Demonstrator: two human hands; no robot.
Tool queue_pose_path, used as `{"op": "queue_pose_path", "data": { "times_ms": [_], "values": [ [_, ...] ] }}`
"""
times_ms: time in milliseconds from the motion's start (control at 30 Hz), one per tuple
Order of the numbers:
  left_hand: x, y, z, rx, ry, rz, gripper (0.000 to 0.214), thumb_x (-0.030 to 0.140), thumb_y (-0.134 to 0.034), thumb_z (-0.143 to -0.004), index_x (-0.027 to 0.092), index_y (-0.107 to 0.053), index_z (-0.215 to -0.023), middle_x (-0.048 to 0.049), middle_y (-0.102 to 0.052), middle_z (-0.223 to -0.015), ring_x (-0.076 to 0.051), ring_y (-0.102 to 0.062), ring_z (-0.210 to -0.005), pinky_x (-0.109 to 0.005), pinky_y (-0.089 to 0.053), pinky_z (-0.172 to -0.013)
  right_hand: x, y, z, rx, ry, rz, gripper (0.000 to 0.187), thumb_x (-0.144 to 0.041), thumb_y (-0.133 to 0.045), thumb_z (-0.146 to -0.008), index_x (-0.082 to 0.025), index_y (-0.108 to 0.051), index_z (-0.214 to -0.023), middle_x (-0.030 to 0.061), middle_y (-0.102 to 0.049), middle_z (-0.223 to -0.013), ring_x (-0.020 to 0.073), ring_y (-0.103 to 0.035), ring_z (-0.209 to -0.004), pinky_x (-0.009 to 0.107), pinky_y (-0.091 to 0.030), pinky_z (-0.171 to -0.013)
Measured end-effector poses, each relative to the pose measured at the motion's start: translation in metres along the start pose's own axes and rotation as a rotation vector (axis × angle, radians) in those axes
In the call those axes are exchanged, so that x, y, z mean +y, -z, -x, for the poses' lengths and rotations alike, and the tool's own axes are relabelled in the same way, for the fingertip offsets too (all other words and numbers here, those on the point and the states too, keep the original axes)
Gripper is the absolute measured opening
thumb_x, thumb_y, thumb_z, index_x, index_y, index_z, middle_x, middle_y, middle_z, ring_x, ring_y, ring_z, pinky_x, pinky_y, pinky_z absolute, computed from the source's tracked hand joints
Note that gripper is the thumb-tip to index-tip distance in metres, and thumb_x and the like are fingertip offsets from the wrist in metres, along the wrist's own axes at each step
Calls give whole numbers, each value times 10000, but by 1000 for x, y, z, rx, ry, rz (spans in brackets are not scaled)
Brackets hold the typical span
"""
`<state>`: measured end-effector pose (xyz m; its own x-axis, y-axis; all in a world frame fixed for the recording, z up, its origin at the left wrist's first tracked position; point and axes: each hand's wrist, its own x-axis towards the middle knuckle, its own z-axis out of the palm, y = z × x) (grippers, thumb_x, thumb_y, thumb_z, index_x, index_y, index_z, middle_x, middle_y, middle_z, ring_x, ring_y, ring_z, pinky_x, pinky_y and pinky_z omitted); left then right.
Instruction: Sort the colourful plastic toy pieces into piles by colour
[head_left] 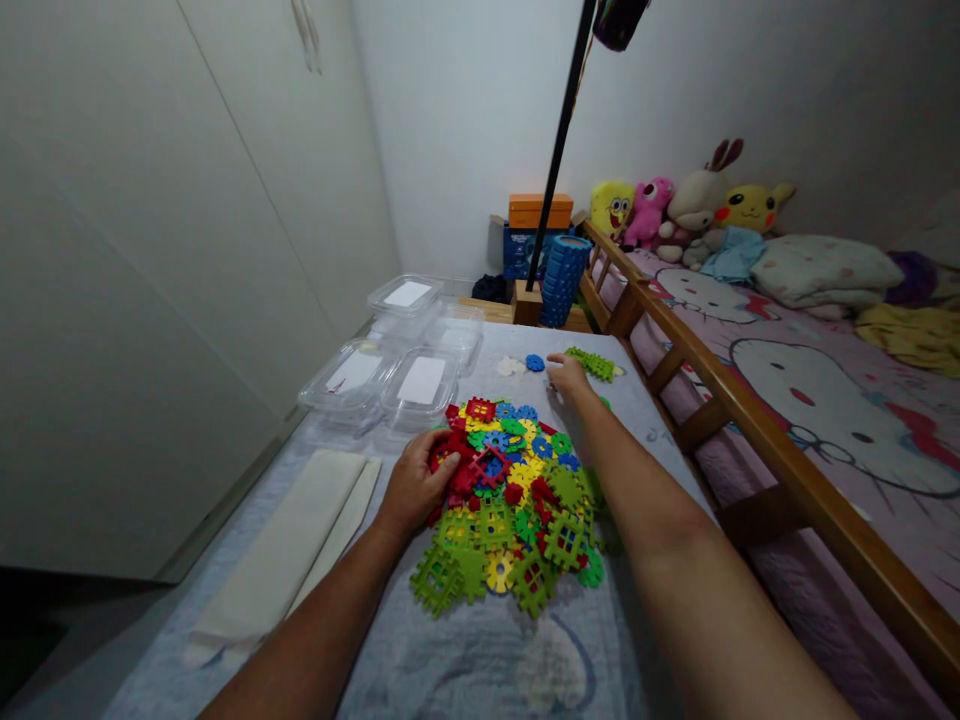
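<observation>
A heap of plastic interlocking building pieces (525, 470) lies on the cloth-covered table, with red, yellow, blue and green discs and squares mixed together. At its left side, my left hand (420, 482) curls around red interlocking pieces (465, 462), its thumb on top. Beyond the heap, my right hand (568, 380) reaches out with its fingers apart and nothing visible in them. Just left of those fingertips is a blue disc piece (535, 362). A row of light green pieces (594, 363) lies right of that hand.
Several clear lidded containers (421, 385) with white labels stand at the back left. A folded cream cloth (300, 540) lies on the left. The wooden bed rail (675, 345) borders the right side. A black pole (559, 150) rises behind the table beside a blue foam roller (564, 282).
</observation>
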<state>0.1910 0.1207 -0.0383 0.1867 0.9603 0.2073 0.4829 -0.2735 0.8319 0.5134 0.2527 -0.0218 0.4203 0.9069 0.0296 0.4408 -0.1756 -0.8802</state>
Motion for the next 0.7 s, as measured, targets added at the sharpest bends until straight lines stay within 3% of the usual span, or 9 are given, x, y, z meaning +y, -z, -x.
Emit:
{"op": "queue_pose_path", "data": {
  "times_ms": [167, 333, 500, 700],
  "values": [
    [3, 0, -1, -8, -1, -7, 406, 442, -583, -859, 191, -661, -1169, -94, -707, -1165, -287, -646, -1099, -456, -494, -994, -1, 37, 43, -35, 22, -5, 292, -185, -578, -705, -173, -675, -981, 51, -697, -952, 139, -608, -694, 222, -474, -556],
    [3, 0, -1, -9, -4, -8, 417, 452, -583, -856, 187, -659, -1170, -99, -703, -1164, -288, -638, -1104, -466, -483, -1006, 3, 68, 94, -378, 144, 371, 124, -215, -680, -717, -169, -660, -831, 13, -663, -787, 132, -563, -686, 223, -409, -594],
    [3, 1, -1, -15, -7, -4, 424, 463, -585, -856, 187, -654, -1171, -99, -704, -1156, -287, -636, -1104, -470, -481, -1009, 2, 73, 122, -524, 149, 685, 202, -195, -760, -684, -182, -654, -856, 10, -673, -833, 142, -552, -741, 228, -361, -611],
    [4, 1, -1, -16, -15, -14, 404, 461, -585, -852, 194, -658, -1147, -94, -708, -1142, -286, -641, -1098, -464, -484, -1007, -2, 69, 126, -518, 114, 722, 281, -168, -775, -676, -181, -641, -923, 21, -676, -896, 145, -553, -786, 218, -365, -628]
  ]
}}
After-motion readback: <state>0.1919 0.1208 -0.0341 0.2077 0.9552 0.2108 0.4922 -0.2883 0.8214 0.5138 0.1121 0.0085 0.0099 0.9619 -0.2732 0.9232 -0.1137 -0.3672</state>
